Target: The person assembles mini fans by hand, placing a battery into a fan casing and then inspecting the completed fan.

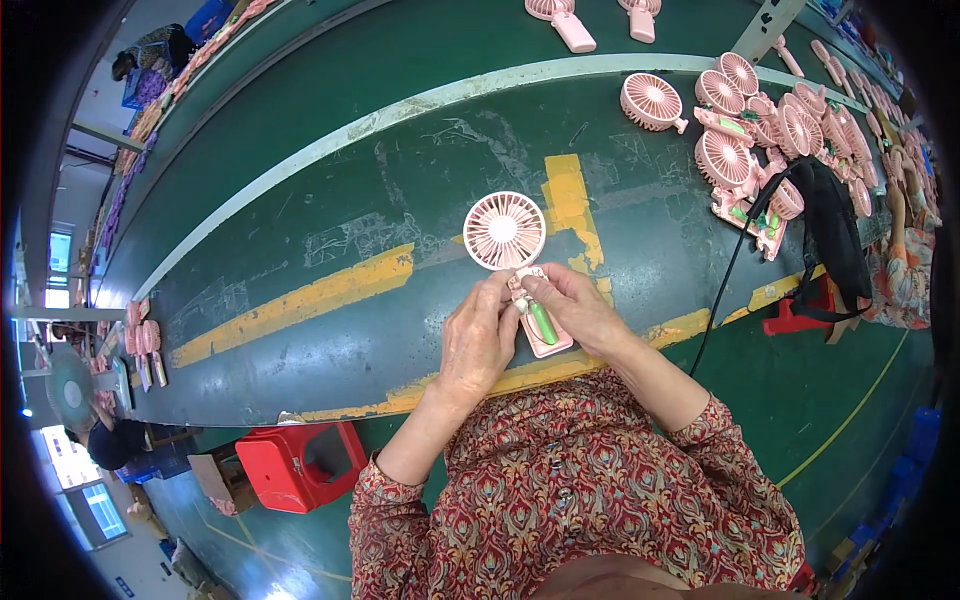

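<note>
A pink handheld fan [504, 231] is held between my hands above the near part of the workbench, its round grille pointing away from me. Its handle is opened up, showing a green cylindrical battery [543, 323] inside the pink shell. My left hand [475, 338] is closed around the left side of the handle, just below the fan head. From the right, my right hand [582, 310] grips the upper handle, thumb pressed on it near the battery's top. The fingertips partly hide the handle's neck and any small parts there.
A pile of pink fans [725, 158] covers the bench's right end, beside a black strap [832, 230] and thin cable. Several more fans [147, 338] stand at the left end. A red plastic stool [300, 468] sits on the floor to the left. Another person [905, 265] is at far right.
</note>
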Demonstrator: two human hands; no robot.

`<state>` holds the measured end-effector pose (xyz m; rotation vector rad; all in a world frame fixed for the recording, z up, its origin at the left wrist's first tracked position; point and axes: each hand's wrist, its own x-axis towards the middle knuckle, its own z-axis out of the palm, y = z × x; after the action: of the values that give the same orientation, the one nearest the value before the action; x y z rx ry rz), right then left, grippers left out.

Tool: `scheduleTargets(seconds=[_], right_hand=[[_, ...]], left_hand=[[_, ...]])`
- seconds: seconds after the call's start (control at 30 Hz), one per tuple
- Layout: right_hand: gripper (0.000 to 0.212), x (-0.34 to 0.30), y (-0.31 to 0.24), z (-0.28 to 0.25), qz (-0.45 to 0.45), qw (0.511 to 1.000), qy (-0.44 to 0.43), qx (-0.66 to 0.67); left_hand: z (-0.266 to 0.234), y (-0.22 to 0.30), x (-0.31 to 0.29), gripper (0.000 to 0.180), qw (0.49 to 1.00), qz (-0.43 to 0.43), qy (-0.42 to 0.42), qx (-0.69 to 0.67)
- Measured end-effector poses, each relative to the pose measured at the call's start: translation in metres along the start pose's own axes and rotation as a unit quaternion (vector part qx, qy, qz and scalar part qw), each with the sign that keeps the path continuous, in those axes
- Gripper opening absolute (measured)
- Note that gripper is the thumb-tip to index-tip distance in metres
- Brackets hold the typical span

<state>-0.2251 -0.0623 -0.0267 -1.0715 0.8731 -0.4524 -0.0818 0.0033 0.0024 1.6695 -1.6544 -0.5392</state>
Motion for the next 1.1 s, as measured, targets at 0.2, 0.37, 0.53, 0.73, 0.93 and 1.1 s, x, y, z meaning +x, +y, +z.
scheduleTargets(seconds=[0.2, 0.37, 0.53, 0.73, 0.93, 1.1], right_hand=[[0.026, 0.003, -0.002, 0.005, -0.01, 0.995, 0.044, 0.085], [0.025, 0.003, 0.004, 0.009, -0.009, 0.995, 0.071, 0.065], [0.024, 0.005, 0.002, 0.007, 0.0, 0.996, 0.069, 0.056], [0.023, 0.007, -0.006, 0.008, -0.02, 0.994, 0.081, 0.071], [0.027, 0.007, -0.002, 0.009, -0.049, 0.988, 0.103, 0.103], [0.028, 0.011, -0.002, 0.006, -0.049, 0.978, 0.115, 0.165]], left_hand=[[0.002, -0.006, -0.018, 0.033, 1.0, -0.01, 0.023, -0.005], [0.014, -0.003, -0.031, 0.039, 0.994, 0.069, 0.054, 0.058], [0.018, -0.005, -0.032, 0.042, 0.988, 0.098, 0.046, 0.107], [0.007, -0.01, -0.01, 0.04, 0.993, 0.081, 0.077, -0.027], [0.015, -0.016, 0.018, 0.035, 0.96, -0.144, 0.081, -0.226], [0.019, -0.033, 0.043, 0.044, 0.946, -0.188, -0.005, -0.263]])
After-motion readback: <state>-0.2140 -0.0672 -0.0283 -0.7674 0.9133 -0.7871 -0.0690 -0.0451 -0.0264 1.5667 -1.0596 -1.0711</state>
